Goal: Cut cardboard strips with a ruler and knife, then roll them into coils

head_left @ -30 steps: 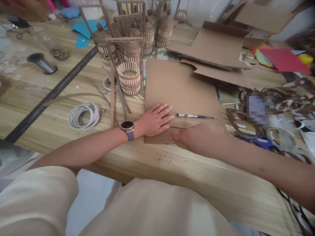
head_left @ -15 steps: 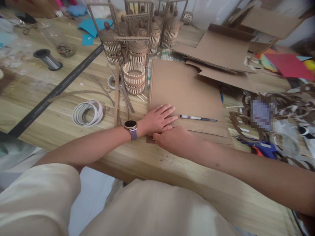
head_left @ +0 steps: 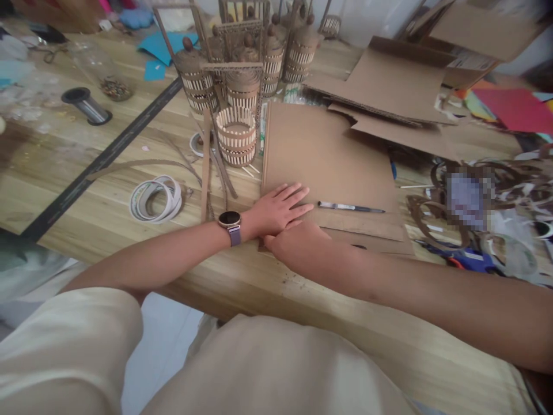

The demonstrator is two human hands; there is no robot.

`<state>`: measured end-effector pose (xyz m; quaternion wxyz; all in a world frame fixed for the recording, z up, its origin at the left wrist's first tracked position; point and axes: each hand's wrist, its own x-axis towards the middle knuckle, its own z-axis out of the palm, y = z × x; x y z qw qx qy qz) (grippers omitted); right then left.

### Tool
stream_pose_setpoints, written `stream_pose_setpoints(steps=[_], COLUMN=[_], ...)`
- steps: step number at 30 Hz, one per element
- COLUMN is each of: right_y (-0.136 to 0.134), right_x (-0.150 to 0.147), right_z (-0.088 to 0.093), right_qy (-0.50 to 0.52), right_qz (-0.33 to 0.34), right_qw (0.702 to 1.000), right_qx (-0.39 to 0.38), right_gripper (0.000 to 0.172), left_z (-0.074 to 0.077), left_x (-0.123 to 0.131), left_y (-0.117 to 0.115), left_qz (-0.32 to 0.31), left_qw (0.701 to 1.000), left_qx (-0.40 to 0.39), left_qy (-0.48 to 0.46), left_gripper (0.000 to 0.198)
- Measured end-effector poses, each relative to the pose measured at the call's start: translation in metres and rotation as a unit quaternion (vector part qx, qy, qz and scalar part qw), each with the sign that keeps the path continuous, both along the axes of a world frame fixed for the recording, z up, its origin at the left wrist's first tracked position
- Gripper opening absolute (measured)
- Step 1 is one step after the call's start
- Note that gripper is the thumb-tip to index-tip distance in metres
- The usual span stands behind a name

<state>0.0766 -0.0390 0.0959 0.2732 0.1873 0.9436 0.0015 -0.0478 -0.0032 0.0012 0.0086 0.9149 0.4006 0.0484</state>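
Note:
My left hand [head_left: 281, 208] lies flat with fingers spread on the lower left of a brown cardboard sheet [head_left: 319, 150], a watch [head_left: 229, 219] on its wrist. My right hand [head_left: 300, 245] is closed at the sheet's near edge, close against the left hand's fingers. What it grips is hidden, though a small dark end [head_left: 359, 246] shows beyond the wrist. A pen [head_left: 351, 207] rests on the sheet, right of my left hand. Another cardboard piece [head_left: 380, 242] shows beneath the near edge.
Behind stand several stick-and-cardboard lanterns [head_left: 243, 86] and an open stick cylinder [head_left: 237, 137]. Tape rolls [head_left: 154, 199] and cardboard strips [head_left: 205, 167] lie left, with a wire spool [head_left: 87, 106]. Cut cardboard [head_left: 393, 80], curled scraps [head_left: 432, 222] and a blue tool [head_left: 475, 260] are right.
My right hand has shifted slightly left along the near edge, and a dark end has come into view by its wrist. My left hand stays flat in place.

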Motion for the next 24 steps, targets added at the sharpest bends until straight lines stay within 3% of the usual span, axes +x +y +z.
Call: stream_pose_setpoints(steps=[8, 15, 24], right_y=[0.006, 0.007, 0.018], right_x=[0.015, 0.026, 0.043], right_z=[-0.023, -0.011, -0.003], right_qy=[0.016, -0.043, -0.036], right_qz=[0.033, 0.009, -0.002], right_qw=[0.999, 0.999, 0.999], right_qx=[0.021, 0.017, 0.022], right_gripper=[0.036, 0.035, 0.032], left_z=[-0.003, -0.006, -0.004], left_x=[0.001, 0.002, 0.003], left_y=[-0.001, -0.002, -0.003], left_qz=[-0.012, -0.015, -0.007], left_qw=[1.000, 0.999, 1.000], left_qx=[0.013, 0.024, 0.024], left_qy=[-0.009, -0.018, -0.016], left_gripper=[0.046, 0.050, 0.051])
